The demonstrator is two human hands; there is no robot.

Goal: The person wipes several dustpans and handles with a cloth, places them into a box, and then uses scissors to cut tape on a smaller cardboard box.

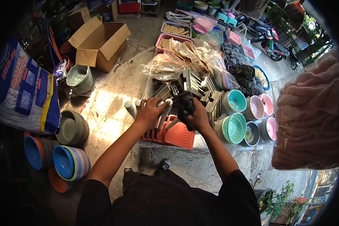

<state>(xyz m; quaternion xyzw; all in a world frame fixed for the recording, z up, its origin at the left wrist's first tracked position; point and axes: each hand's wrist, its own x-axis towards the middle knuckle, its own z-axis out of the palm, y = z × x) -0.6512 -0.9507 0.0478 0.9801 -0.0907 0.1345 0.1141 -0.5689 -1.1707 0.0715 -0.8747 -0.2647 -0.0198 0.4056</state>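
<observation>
My left hand is over a group of grey rods with rounded ends, its fingers spread across their tops. To its right, my right hand is wrapped round a black object, whose exact shape I cannot make out. Red-orange plastic racks lie just below both hands at the table's near edge. Beyond my hands are grey slotted plastic pieces, partly hidden by one another. Clear plastic bags lie behind these pieces.
Stacked bowls and baskets stand to the right, beside a large bag of pink goods. On the left are an open cardboard box, a metal bucket, stacked pots and a big printed sack. A motorbike stands far back.
</observation>
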